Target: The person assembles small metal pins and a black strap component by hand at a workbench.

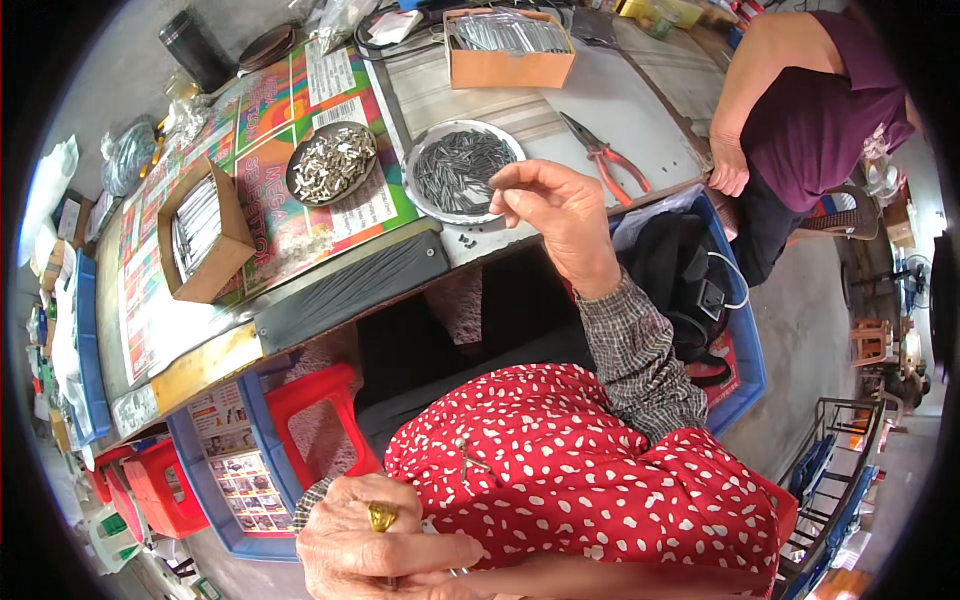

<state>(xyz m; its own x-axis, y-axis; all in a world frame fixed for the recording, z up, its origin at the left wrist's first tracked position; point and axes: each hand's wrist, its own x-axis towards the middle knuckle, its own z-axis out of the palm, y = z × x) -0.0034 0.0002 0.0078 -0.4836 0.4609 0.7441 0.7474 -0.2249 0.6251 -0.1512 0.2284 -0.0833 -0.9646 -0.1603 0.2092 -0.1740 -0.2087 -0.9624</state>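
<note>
My right hand [565, 215] hovers at the right rim of a round white bowl [412, 192] filled with small dark metal pins [462, 168]. Its thumb and fingertips are pinched together; whatever lies between them is too small to name. Low in the picture, over my lap, my left hand [385, 545] is closed, with a gold ring [381, 516] on one finger. Bits of shiny metal peek out by its fingers, but most of what it grips is hidden. To the left of the bowl, a dark round dish [332, 165] holds short silvery metal pieces.
Red-handled pliers [607, 160] lie right of the bowl. Cardboard boxes of thin metal rods stand at the left [208, 235] and the back [510, 65]. A few dark bits lie by the table edge. Another person's arm [765, 80] rests at the right; a blue crate [745, 350] sits below.
</note>
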